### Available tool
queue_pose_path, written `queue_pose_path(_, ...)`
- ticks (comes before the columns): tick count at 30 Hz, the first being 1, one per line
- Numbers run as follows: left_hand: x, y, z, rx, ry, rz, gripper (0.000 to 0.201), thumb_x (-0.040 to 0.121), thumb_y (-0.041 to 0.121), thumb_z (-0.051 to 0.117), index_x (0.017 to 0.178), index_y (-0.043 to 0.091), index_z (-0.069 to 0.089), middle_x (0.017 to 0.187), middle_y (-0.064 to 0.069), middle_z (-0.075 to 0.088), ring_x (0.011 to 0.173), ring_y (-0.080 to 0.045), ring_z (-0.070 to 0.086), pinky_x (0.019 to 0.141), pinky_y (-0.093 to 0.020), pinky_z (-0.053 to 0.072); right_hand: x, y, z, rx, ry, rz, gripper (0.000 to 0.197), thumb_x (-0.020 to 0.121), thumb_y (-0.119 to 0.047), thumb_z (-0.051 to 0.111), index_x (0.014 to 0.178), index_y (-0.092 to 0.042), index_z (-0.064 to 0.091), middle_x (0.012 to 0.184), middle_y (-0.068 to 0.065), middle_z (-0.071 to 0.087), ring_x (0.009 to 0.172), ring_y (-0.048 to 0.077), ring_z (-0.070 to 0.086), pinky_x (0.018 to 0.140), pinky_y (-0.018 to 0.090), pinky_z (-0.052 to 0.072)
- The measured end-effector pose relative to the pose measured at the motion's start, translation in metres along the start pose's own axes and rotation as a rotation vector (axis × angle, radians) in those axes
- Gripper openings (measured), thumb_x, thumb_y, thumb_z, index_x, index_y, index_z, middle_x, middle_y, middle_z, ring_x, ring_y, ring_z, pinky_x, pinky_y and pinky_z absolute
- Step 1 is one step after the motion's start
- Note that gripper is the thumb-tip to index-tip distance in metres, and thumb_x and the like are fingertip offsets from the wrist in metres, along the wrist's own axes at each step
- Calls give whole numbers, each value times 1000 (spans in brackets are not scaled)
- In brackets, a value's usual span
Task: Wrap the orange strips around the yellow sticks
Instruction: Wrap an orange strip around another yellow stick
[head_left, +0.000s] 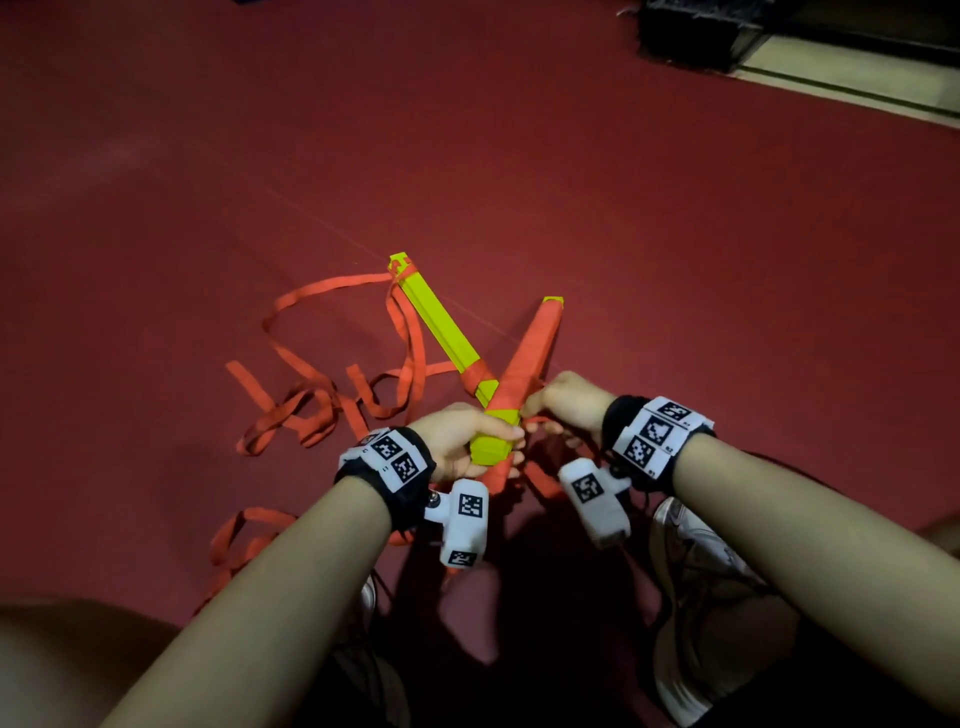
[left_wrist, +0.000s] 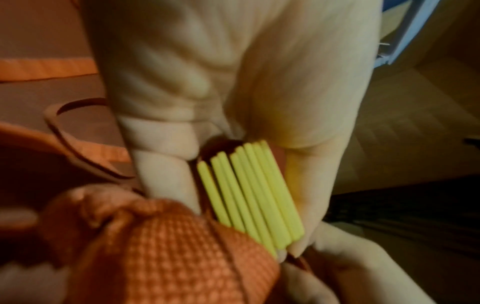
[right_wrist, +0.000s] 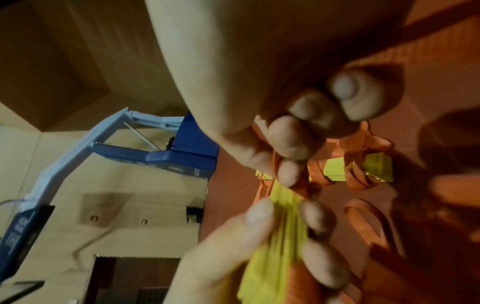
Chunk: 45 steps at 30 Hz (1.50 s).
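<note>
Step in hand: winding strip (head_left: 524, 358) down held stick (head_left: 493, 441), near end bare. Left hand (head_left: 457, 441) curled round bare yellow end, low centre above red floor (head_left: 675, 234). Right hand (head_left: 563, 400) pinching strip just beside wound edge. Next move, by judgement: carry strip round stick, taut, overlapping last turn. Second stick (head_left: 441, 322) crossing behind, orange bands at both ends only. Loose strips (head_left: 311, 410) tangled on floor at left, likely to snag. Shoes (head_left: 691, 561) below hands.
</note>
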<state>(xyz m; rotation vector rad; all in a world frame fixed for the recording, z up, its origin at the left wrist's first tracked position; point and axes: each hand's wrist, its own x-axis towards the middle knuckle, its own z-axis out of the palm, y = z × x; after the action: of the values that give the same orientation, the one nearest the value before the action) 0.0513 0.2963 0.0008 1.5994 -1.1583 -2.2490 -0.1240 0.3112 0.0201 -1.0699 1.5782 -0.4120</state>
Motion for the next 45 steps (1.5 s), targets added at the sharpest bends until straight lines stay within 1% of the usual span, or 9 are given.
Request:
queue_pose_path(4, 3, -6, 5, 203, 72, 81, 17, 89, 4, 72, 101, 6, 61, 67, -8, 69, 55, -17, 69, 41, -18, 44, -1, -8, -8, 57, -29, 53, 26, 92, -14, 60, 67, -7, 60, 40, -2, 35, 35, 12, 24, 41, 17, 20)
queue_pose_path(9, 17, -16, 20, 325, 316, 214, 43, 84, 49, 77, 99, 11, 65, 79, -5, 66, 57, -16, 60, 51, -25, 45, 0, -20, -5, 224, -55, -34, 24, 96, -12, 60, 73, -5, 61, 43, -1, 36, 37, 12, 27, 42, 19, 23)
queue_pose_path(15, 22, -23, 17, 531, 414, 191, 47, 83, 50, 76, 110, 13, 64, 100, -2, 69, 92, -27, 69, 77, -33, 52, -1, -28, -11, 387, -64, -62, 27, 100, -12, 55, 74, -5, 59, 42, -3, 35, 35, 9, 30, 42, 18, 25)
queue_pose_path(19, 24, -27, 14, 468, 395, 141, 26, 84, 23, 80, 98, 12, 61, 70, -2, 68, 47, -13, 63, 49, -22, 52, 1, -20, -11, 392, -38, -43, 26, 100, -10, 55, 75, -3, 60, 43, -2, 39, 36, 10, 32, 40, 17, 28)
queue_pose_path(23, 28, -31, 17, 363, 371, 135, 24, 84, 9, 75, 100, 6, 57, 66, -10, 64, 44, -19, 61, 43, -28, 51, 5, -20, -16, 407, -22, 4, 27, 97, -9, 51, 72, -4, 56, 42, -1, 37, 34, 10, 31, 39, 18, 25)
queue_pose_path(30, 27, -34, 31, 404, 410, 145, 60, 93, 64, 56, 110, 6, 60, 63, -8, 63, 40, -19, 55, 35, -22, 39, 8, -24, 1, 289, -86, -210, 26, 98, -5, 54, 74, -5, 65, 47, 2, 45, 47, 17, 36, 48, 25, 28)
queue_pose_path(38, 38, -47, 28, 357, 406, 96, 47, 107, 44, 40, 98, 1, 59, 58, -12, 59, 37, -23, 55, 37, -22, 39, -3, -38, -10, 415, -221, -317, 38, 100, -22, 41, 126, -29, 68, 123, -4, 71, 108, 16, 53, 85, 38, 39)
queue_pose_path(42, 35, -42, 29, 210, 400, 42, 49, 108, 41, 39, 81, 3, 55, 41, -8, 52, 28, -20, 46, 33, -16, 31, 3, -33, -13, 382, 33, -237, 30, 91, 1, 44, 104, -1, 71, 95, 14, 73, 75, 23, 57, 60, 26, 44)
queue_pose_path(45, 38, -38, 27, 119, 388, 21, 45, 108, 41, 38, 91, 2, 53, 39, -8, 52, 27, -20, 47, 33, -15, 31, 8, -6, -11, 21, 188, 36, 23, 90, -19, 59, 80, -1, 70, 70, 17, 69, 49, 24, 58, 47, 27, 50)
